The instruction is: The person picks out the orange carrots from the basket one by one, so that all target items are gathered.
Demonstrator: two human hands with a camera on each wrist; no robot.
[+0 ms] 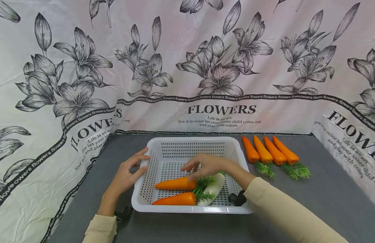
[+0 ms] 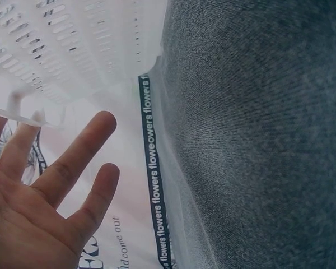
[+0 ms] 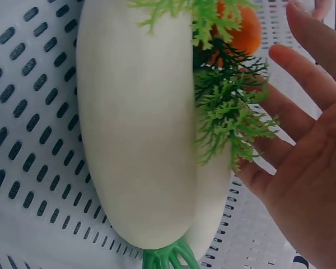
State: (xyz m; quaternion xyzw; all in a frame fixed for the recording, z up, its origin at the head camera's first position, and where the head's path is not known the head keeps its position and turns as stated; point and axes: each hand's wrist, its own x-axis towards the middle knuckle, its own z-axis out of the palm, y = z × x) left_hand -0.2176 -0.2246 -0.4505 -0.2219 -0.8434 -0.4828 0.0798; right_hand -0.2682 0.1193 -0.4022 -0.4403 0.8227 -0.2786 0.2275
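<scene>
My left hand (image 1: 126, 175) rests at the left rim of a white slotted plastic basket (image 1: 187, 209), fingertips on the rim. In the left wrist view its two nearest fingers (image 2: 78, 159) are straight and spread beside the basket wall. Inside the basket my right hand (image 1: 205, 164) hovers over an orange carrot (image 1: 175, 184), its fingers loosely bent and holding nothing. Another carrot (image 1: 175, 199) lies nearer the front. Beside their green tops are white radishes (image 3: 140, 123), two of them overlapping in the right wrist view.
Several more carrots (image 1: 265, 155) with green tops lie in a row right of the basket, on the grey tabletop (image 1: 315, 202). A dark object (image 1: 237, 198) shows at the basket's right side. A flower-printed cloth (image 1: 219, 114) hangs behind.
</scene>
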